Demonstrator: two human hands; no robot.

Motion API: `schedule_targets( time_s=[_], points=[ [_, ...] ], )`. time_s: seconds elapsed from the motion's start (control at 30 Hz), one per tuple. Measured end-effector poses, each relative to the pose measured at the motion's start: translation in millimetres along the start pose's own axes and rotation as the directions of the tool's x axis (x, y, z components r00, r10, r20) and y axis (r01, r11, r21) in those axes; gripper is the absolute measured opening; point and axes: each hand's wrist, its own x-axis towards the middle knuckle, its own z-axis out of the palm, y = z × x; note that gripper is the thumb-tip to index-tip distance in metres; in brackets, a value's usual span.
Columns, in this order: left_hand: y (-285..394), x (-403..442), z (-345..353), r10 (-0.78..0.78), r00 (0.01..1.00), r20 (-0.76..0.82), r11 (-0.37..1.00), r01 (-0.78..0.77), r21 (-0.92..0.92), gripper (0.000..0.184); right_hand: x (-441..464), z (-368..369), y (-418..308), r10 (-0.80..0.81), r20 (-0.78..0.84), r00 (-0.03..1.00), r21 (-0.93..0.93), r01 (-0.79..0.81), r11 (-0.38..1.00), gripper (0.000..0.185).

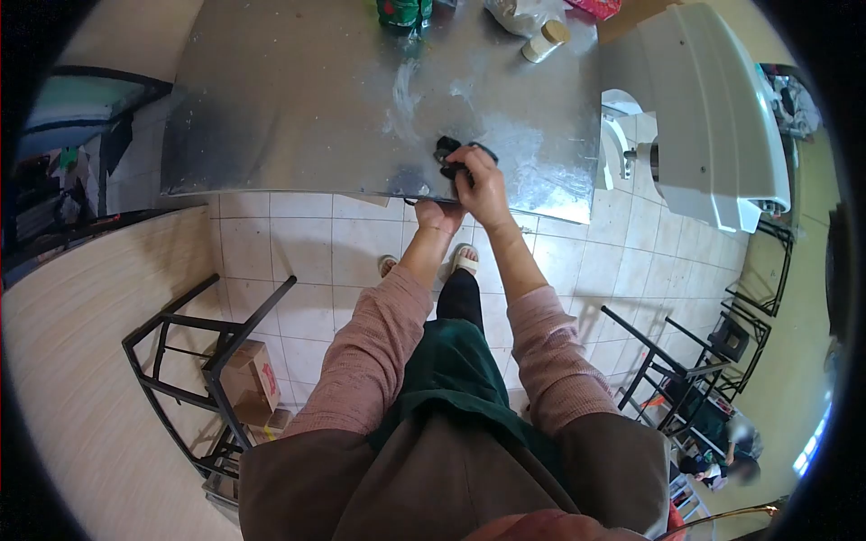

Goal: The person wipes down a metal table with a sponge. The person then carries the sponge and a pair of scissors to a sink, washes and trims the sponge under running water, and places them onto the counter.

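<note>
A metal-topped table (298, 108) with whitish smears stands in front of me. My right hand (483, 189) is closed on a crumpled black thing, perhaps a cloth (448, 155), which lies against the tabletop near the front edge. Just below that edge, my left hand (439, 216) is turned palm up and looks cupped, close to my right wrist. Its fingertips are partly hidden at the table edge, and I see nothing clearly held in it. A thin dark strip shows beside its fingers.
At the table's back are a green package (404, 13), a clear plastic bag (528, 14) and a cork-topped jar (547, 41). A large white machine (713, 108) stands right. Black-framed stools (212, 361) and a cardboard box (249, 383) are left; a person (722, 455) is far right.
</note>
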Motion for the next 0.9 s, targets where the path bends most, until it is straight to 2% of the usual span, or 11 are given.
schedule_targets(
  time_s=[0.17, 0.3, 0.4, 0.47, 0.5, 0.57, 0.63, 0.7, 0.77, 0.8, 0.9],
  points=[
    [4.1, 14.0, -30.1, -0.054, 0.996, 0.069, 0.963, 0.07, -0.26, 0.04, -6.9, 17.5, -15.7, -0.076, 0.075, 0.994, 0.053, 0.072, 0.996, 0.026],
    [3.6, 12.1, -54.2, 0.038, 0.989, 0.144, 0.95, -0.08, 0.302, 0.04, -11.2, 25.0, -19.9, -0.074, 0.139, 0.987, 0.156, 0.052, 0.986, 0.028],
    [9.9, 10.7, -63.3, 0.08, 0.967, 0.24, 0.725, -0.222, 0.652, 0.04, -9.4, 32.7, -27.2, -0.058, 0.139, 0.989, 0.241, 0.023, 0.97, 0.026],
    [19.7, 10.0, -64.1, 0.091, 0.946, 0.312, 0.491, -0.316, 0.812, 0.04, -5.5, 39.1, -31.9, 0.192, 0.2, 0.961, 0.445, -0.264, 0.856, 0.024],
    [32.3, 9.4, -53.4, -0.001, 0.99, 0.144, 0.939, -0.048, 0.341, 0.043, 1.9, 38.8, -33.7, 0.186, 0.204, 0.961, 0.449, -0.261, 0.855, 0.024],
    [52.8, -16.9, -12.9, -0.04, 0.998, -0.049, 0.946, 0.053, 0.319, 0.044, 27.8, 36.1, -32.8, 0.328, 0.152, 0.932, 0.558, -0.355, 0.75, 0.021],
    [80.1, -15.4, -9.8, 0.021, 0.995, -0.1, 0.959, 0.009, 0.285, 0.048, 57.0, 37.1, -16.1, 0.45, 0.127, 0.884, 0.681, -0.408, 0.608, 0.022],
    [100.0, -7.9, -4.8, 0.076, 0.986, -0.149, 0.968, -0.038, 0.248, 0.052, 92.9, 39.2, 3.2, 0.405, -0.041, 0.913, 0.669, -0.276, 0.691, 0.022],
    [115.6, -0.2, 1.8, 0.165, 0.985, -0.059, 0.977, -0.154, 0.15, 0.05, 130.9, 38.7, 12.8, 0.422, -0.112, 0.9, 0.707, -0.226, 0.67, 0.02],
    [119.3, 1.7, 4.4, 0.176, 0.983, -0.053, 0.975, -0.166, 0.146, 0.05, 148.7, 41.4, 22.8, 0.384, -0.155, 0.91, 0.644, -0.202, 0.738, 0.019],
    [118.9, 8.3, 5.6, 0.229, 0.954, -0.194, 0.973, -0.223, 0.054, 0.047, 194.6, 57.5, 62.3, 0.277, -0.216, 0.936, 0.515, -0.132, 0.847, 0.019]
  ],
)
